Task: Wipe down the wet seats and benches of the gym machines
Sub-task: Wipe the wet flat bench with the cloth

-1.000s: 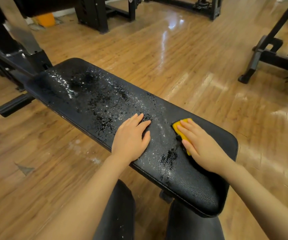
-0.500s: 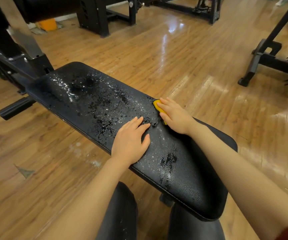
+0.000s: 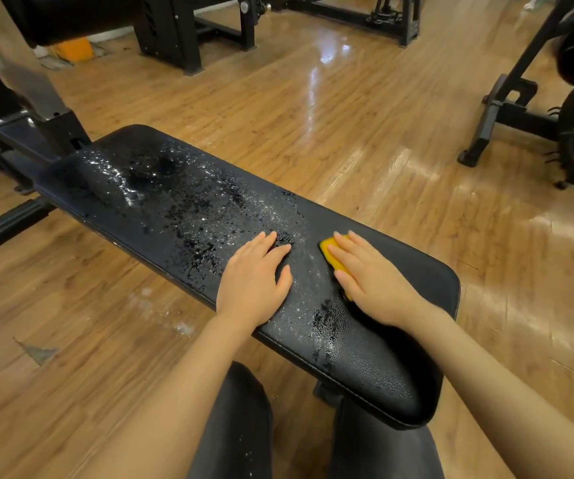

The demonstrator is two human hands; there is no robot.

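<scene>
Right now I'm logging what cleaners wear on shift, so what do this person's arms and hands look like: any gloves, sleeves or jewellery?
No gloves: the left hand and the right hand are both bare. Both forearms are bare too, with no sleeve showing as far up as the picture reaches. No ring, watch or bracelet shows on either hand or wrist. The fingernails look short and unpainted.

The right hand hides most of the yellow cloth beneath it
</scene>
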